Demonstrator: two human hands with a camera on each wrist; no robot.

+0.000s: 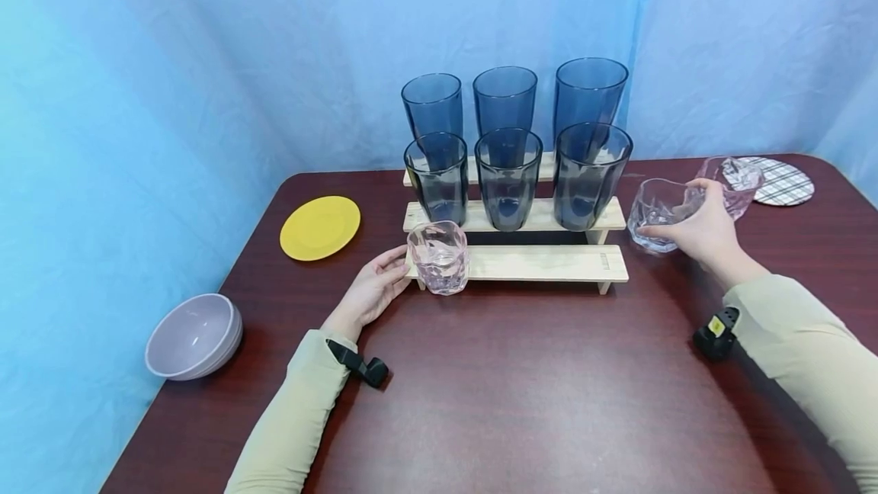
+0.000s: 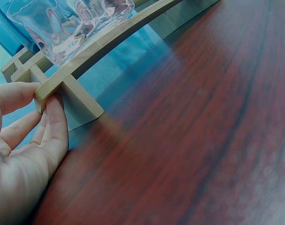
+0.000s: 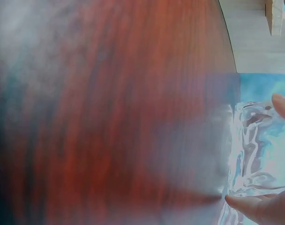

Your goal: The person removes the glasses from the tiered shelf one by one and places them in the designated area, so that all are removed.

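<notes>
A three-step wooden rack (image 1: 542, 261) stands at the back of the dark red table (image 1: 514, 387). Six dark blue glasses (image 1: 507, 178) fill its two upper steps. A pink clear glass (image 1: 440, 256) (image 2: 67, 23) sits on the left end of the lowest step (image 2: 109, 42). My left hand (image 1: 398, 265) (image 2: 39, 108) touches that end of the step with nearly straight fingers and does not touch the glass. To the right of the rack, my right hand (image 1: 686, 212) (image 3: 266, 157) grips a clear faceted glass (image 1: 658, 212) (image 3: 248, 140) just above the table.
Another clear glass (image 1: 737, 181) stands behind my right hand, beside a plaid coaster (image 1: 782, 181). A yellow plate (image 1: 319, 227) lies left of the rack. A lilac bowl (image 1: 195, 335) sits near the table's left edge. Blue cloth hangs behind.
</notes>
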